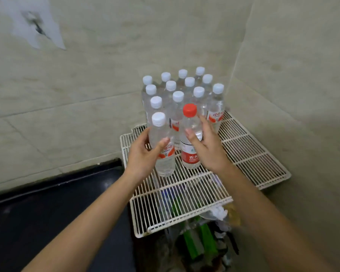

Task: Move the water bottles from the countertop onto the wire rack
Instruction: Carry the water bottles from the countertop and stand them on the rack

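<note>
Left hand (143, 156) and right hand (208, 148) each grip one bottle, side by side.
Both bare forearms reach forward from the lower corners. The left thumb lies across the white-cap bottle (165, 165), fingers behind it; the right thumb crosses the red-cap bottle (190, 159), fingers curled round its far side.

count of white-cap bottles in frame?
13. Twelve stand packed in a block at the back of the wire rack; one white-cap bottle is in front, gripped by the left hand, beside the red-cap bottle in the right hand. None seems hidden.
</note>
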The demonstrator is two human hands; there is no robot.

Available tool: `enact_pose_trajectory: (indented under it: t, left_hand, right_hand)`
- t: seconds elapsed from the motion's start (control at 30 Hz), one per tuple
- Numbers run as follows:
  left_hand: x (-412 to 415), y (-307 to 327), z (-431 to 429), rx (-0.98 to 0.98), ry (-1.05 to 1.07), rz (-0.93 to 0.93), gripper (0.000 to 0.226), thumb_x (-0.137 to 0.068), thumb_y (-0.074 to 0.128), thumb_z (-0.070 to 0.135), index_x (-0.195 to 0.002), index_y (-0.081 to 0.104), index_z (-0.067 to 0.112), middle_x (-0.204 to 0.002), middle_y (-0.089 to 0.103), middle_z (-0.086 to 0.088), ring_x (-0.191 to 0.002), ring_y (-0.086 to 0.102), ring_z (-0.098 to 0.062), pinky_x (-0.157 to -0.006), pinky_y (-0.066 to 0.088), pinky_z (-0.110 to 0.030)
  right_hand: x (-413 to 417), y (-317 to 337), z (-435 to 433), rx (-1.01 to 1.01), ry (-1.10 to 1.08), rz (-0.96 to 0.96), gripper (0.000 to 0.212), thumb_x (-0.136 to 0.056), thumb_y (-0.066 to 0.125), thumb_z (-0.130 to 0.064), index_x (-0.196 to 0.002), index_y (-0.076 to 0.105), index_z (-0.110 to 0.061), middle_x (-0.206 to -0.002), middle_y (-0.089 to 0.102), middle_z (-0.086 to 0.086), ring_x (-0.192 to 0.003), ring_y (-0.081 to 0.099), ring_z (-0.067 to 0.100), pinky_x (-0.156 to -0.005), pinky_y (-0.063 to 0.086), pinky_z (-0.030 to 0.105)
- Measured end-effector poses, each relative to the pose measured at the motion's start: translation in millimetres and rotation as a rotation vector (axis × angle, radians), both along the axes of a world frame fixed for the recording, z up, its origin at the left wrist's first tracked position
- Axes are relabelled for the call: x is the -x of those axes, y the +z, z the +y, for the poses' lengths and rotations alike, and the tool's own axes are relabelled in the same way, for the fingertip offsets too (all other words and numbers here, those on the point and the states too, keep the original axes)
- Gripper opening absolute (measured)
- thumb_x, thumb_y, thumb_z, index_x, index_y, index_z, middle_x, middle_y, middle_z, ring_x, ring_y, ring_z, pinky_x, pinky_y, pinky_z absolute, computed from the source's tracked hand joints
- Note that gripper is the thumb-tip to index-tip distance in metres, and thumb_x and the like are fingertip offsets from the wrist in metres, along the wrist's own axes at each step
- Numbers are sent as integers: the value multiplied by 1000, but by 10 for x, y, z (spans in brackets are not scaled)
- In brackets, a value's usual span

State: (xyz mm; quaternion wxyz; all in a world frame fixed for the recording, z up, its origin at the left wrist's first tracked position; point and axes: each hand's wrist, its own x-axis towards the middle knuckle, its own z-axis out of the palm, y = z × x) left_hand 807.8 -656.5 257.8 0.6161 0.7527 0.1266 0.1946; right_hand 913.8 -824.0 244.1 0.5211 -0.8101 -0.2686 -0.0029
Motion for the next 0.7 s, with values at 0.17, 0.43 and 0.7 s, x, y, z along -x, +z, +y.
enact_pose_trajectory:
  t: [0.17, 0.43, 0.7]
  left_hand:
    - [-159, -60, -97, -105, 132, 23, 53, -89, 69, 38, -136, 57, 16, -124, 65, 1, -106, 66, 2, -76, 56, -13]
    - [-6, -555, -227, -266, 131, 220, 53, -80, 81, 43, -124, 53, 34, -117, 62, 21, -107, 60, 10, -92, 54, -26]
    - [40, -907, -271, -408, 156, 363, 50, -91, 69, 39, -136, 55, 24, -130, 68, 6, -119, 63, -13, -102, 53, -40]
  right_hand:
    - [-241, -154, 65, 15, 117, -7, 69, -97, 51, -61, -156, 32, -29, -160, 41, -4, -147, 37, 10, -121, 33, 42]
    - [-230, -593, -191, 99, 225, 132, 92, -87, 53, -76, -161, 18, -34, -164, 34, -7, -147, 37, 10, -120, 36, 44]
    - [-147, -825, -300, 283, 181, 246, 82, -91, 71, -48, -159, 29, -29, -153, 52, -3, -136, 52, 18, -113, 44, 42]
